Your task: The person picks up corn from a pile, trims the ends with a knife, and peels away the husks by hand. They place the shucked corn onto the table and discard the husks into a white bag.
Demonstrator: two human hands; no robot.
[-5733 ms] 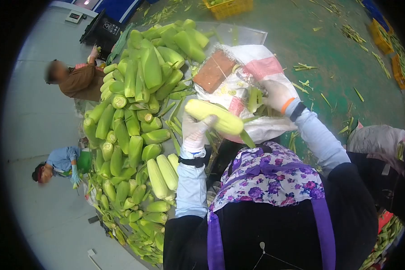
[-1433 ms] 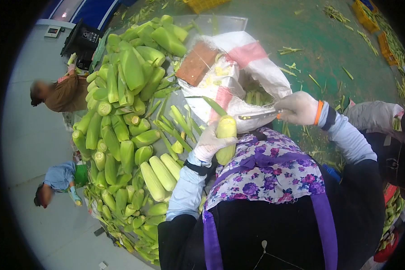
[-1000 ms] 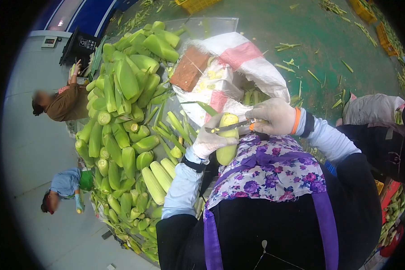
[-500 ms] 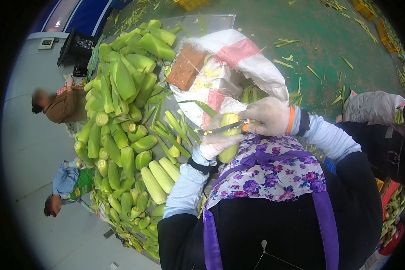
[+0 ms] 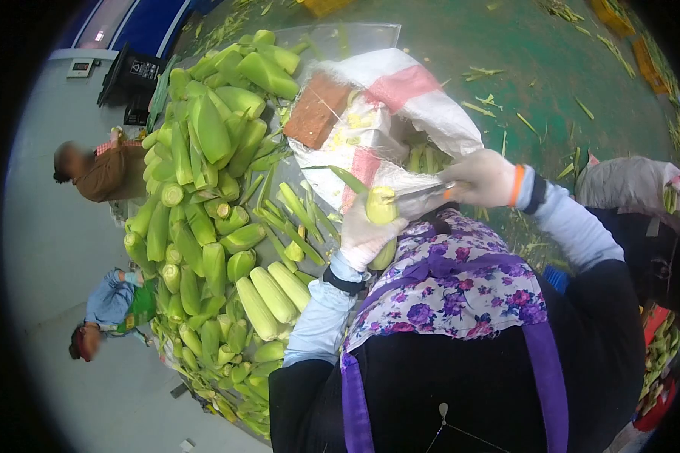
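Holding: left hand (image 5: 364,238), gloved, fingers wrapped closed around one corn ear (image 5: 381,215), cut end up and close to the apron, which steadies it for the blade.
Right hand (image 5: 487,179), gloved, fist closed on the orange handle of a knife (image 5: 425,192); blade level, its tip at the ear's top end, apparently placed to trim it.
White woven sack (image 5: 400,98), mouth open just behind the hands, green trimmings inside; likely placed there to catch offcuts.
Brick (image 5: 317,111), lying on the sack's flap, seemingly as a weight.
Heap of corn (image 5: 204,189), left of the hands on the table (image 5: 355,38); paler stripped ears lie nearest the person.
Two other people (image 5: 102,172), at the table's far edge.
Green floor (image 5: 567,68), scattered with husk scraps.
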